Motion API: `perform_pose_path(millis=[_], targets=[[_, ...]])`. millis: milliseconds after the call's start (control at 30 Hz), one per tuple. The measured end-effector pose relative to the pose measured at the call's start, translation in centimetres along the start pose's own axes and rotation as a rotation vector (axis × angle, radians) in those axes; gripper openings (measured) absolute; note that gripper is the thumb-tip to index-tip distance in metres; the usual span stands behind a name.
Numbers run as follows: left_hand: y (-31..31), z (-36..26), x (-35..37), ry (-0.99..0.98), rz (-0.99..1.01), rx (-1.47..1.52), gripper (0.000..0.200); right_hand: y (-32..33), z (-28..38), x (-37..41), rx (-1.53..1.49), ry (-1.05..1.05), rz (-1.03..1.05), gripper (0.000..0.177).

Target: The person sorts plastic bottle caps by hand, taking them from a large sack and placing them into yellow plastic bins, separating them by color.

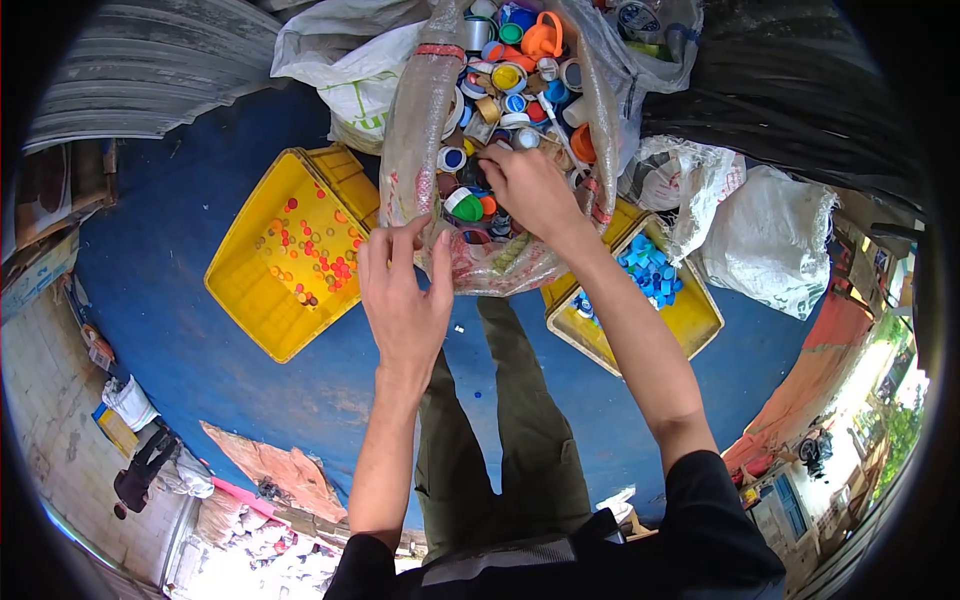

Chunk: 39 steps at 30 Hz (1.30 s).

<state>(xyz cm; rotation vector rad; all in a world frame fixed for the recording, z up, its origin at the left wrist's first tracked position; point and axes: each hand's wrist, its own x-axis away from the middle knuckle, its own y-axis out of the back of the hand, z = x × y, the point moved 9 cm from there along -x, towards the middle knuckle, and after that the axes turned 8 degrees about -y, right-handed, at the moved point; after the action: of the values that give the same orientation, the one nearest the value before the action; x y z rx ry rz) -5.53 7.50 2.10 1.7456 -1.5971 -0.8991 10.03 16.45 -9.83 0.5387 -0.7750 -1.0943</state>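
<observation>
A clear plastic sack full of mixed plastic caps and lids gapes in front of me. My right hand reaches into it, thumb and fingers curled together among the caps; what they pinch, if anything, I cannot make out. Close to its fingertips are a green-and-white cap and a white cap with a dark centre. At the sack's near left rim, my left hand is open, fingers spread and fingertips right by the plastic. An orange handled lid lies toward the far end of the heap.
Left of the sack, a yellow bin holds scattered red and orange caps. Another yellow bin at right, partly behind my forearm, contains blue caps. White sacks lie farther right. A person is at far left.
</observation>
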Motion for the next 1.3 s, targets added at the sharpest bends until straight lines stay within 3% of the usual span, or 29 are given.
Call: perform_pose_path(millis=[100,300,400,500,600,633,767,867,967,1100,1233,1300], targets=[[-0.2,-0.4,-1.3,-0.017,-0.014,0.017,0.025,-3.6,1.5,-1.5,0.100,0.093,0.126,0.024],[-0.6,-0.8,-1.7,-0.029,-0.011,0.079,0.026,-6.5,0.5,-1.6,0.376,0.191,0.117,0.026],[-0.8,-0.4,-1.4,0.033,0.018,0.107,0.025,-5.2,0.4,-0.9,0.218,0.116,0.137,0.027],[-1.6,-0.2,-1.4,0.078,0.023,0.217,0.032,-0.6,1.7,0.9,-0.223,-0.040,0.101,0.021],[-2.0,-2.4,-2.6,-0.128,0.065,0.130,0.045,-1.5,0.7,4.0,-1.067,-0.256,0.285,0.027],[-2.5,-3.2,-2.9,-0.205,0.101,0.098,0.053,-1.3,0.9,5.3,-1.186,-0.390,0.444,0.027],[-4.9,-2.9,-2.3,-0.200,0.245,0.212,0.049,0.0,1.5,7.2,-1.217,-0.186,0.424,0.031],[-5.2,-3.7,-3.1,-0.266,0.205,0.249,0.050,-1.3,-0.9,7.0,-1.474,-0.359,0.344,0.039],[-5.5,-4.9,-3.8,-0.305,0.232,0.237,0.052,-1.3,-0.6,5.9,-1.944,-0.443,0.327,0.044],[-5.7,-4.6,-4.7,-0.273,0.241,0.056,0.060,-3.0,-4.2,5.2,-1.740,-0.700,0.111,0.038],[-5.9,-5.1,-5.4,-0.260,0.263,-0.037,0.055,-2.2,-6.5,4.1,-1.168,-0.651,0.079,0.033],[-6.1,-4.9,-5.6,-0.230,0.269,0.040,0.048,-0.1,-6.4,3.0,-0.773,-0.476,-0.052,0.033]])
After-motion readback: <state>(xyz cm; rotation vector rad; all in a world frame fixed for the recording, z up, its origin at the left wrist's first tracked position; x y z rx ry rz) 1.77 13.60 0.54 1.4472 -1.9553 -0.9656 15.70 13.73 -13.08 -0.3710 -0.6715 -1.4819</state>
